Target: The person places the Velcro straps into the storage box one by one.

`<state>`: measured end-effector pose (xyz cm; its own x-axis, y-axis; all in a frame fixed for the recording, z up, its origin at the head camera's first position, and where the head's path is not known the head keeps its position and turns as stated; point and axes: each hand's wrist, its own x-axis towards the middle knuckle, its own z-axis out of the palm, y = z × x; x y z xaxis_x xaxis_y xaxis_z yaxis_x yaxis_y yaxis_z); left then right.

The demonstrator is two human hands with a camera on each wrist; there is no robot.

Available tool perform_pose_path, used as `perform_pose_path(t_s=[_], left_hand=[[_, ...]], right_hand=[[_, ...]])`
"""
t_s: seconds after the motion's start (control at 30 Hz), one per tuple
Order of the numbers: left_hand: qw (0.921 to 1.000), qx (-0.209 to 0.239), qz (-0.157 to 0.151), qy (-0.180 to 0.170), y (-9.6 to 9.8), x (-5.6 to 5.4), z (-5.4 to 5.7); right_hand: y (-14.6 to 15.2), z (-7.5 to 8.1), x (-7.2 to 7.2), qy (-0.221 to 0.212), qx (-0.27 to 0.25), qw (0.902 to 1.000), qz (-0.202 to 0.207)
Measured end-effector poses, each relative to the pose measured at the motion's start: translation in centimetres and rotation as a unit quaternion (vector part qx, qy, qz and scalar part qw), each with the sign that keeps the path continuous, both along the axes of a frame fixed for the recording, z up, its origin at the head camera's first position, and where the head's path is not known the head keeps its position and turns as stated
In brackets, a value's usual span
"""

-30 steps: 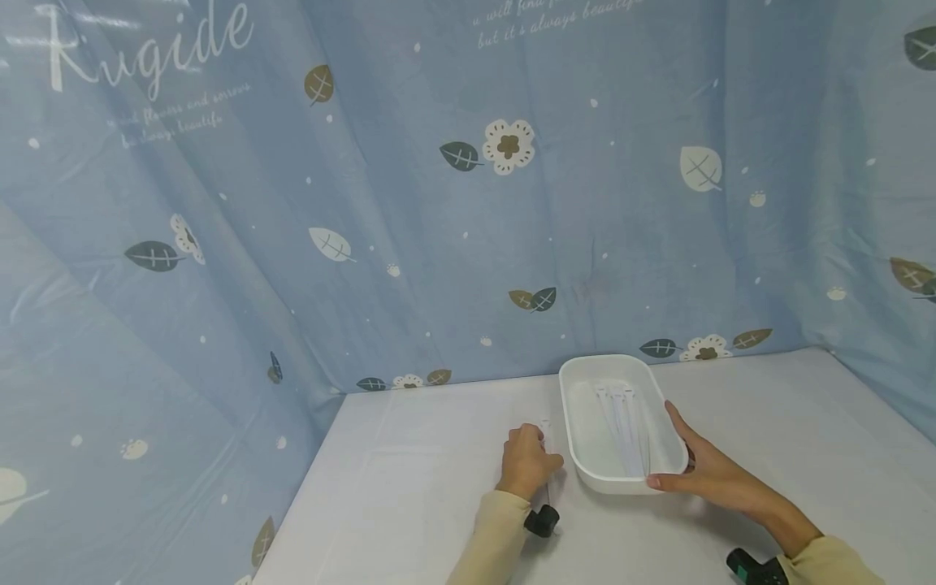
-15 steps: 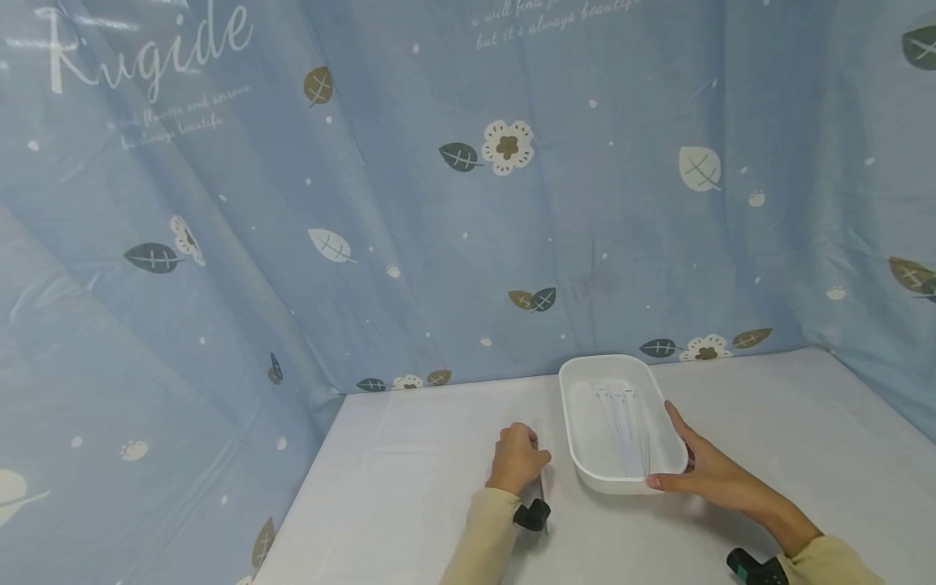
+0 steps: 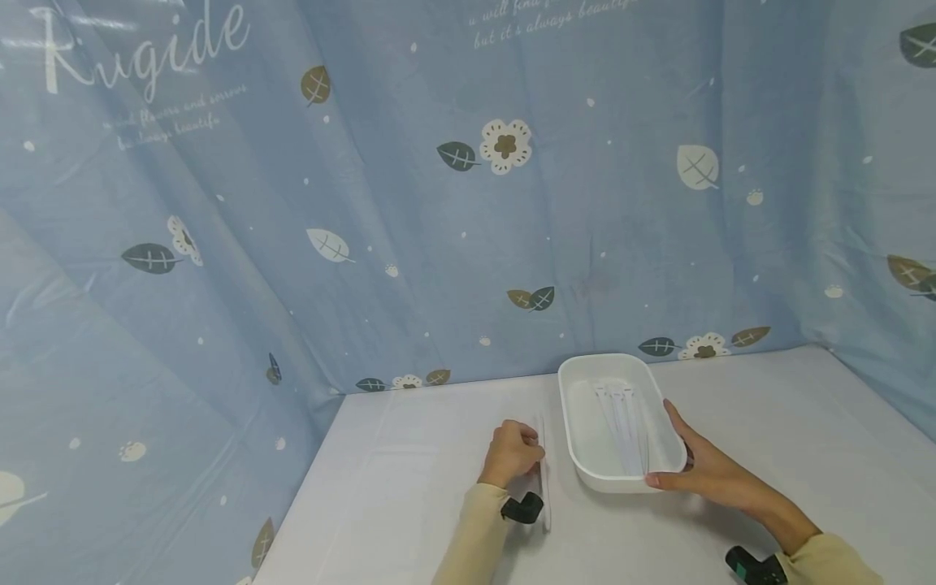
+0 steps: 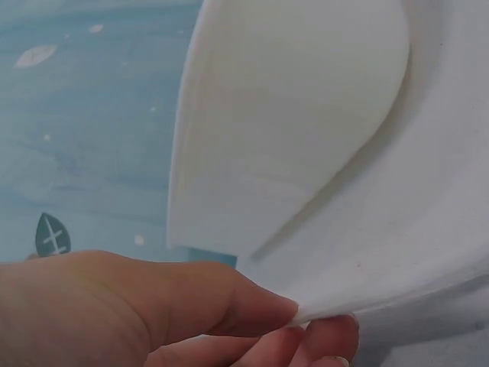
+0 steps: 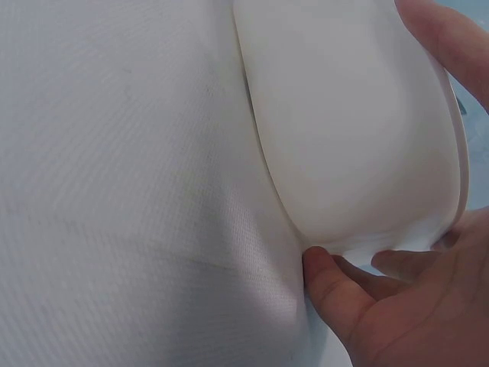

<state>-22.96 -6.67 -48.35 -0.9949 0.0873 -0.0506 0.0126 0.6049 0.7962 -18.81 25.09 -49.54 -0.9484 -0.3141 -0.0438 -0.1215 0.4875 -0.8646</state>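
In the head view my left hand (image 3: 512, 452) pinches a long, thin whitish strip (image 3: 546, 500) just left of the tray, over the white table. The left wrist view shows the thumb (image 4: 252, 302) and fingertips meeting on a thin white edge. My right hand (image 3: 712, 470) grips the right near corner of a white rectangular tray (image 3: 616, 485), thumb on the near rim. The right wrist view has fingers (image 5: 332, 287) against the outside of the tray (image 5: 351, 138). Several thin white strips (image 3: 621, 431) with small wider heads lie together inside it.
The white-covered table (image 3: 409, 471) runs back to a blue curtain (image 3: 439, 203) with leaves and flowers printed on it. A black wrist camera (image 3: 523, 509) sits on the left wrist, and another black camera (image 3: 753, 566) on the right.
My left hand has shifted left, away from the tray, bringing the strip a little with it; more of the strip shows now. The right hand and tray stay in place.
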Motion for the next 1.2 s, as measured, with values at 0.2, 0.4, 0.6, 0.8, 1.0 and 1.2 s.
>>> perform_pose_path(t_s=[0.2, 0.4, 0.6, 0.8, 1.0, 1.2], left_hand=[[0.9997, 0.023, -0.007, 0.004, -0.6, -0.4, 0.1], [0.9990, 0.044, -0.012, -0.002, -1.0, -0.8, 0.2], [0.9968, 0.078, -0.010, -0.015, -1.2, -1.0, 0.4], [0.9932, 0.114, -0.010, -0.024, -1.3, -0.8, 0.8], [0.9886, 0.146, -0.017, -0.033, -1.5, -0.7, 1.1], [0.9851, 0.168, -0.023, -0.030, -1.6, -0.7, 1.4]], right_hand=[[0.0, -0.1, 0.0, 0.001, -0.006, 1.0000, 0.003], [0.0, 0.0, 0.0, -0.005, 0.009, 0.9999, -0.002], [-0.1, 0.1, 0.1, -0.007, 0.017, 0.9998, -0.007], [-0.1, 0.2, 0.1, 0.000, 0.013, 0.9999, -0.002], [-0.1, 0.1, 0.1, 0.002, 0.004, 1.0000, 0.002], [-0.1, 0.0, 0.1, 0.002, 0.003, 1.0000, 0.001]])
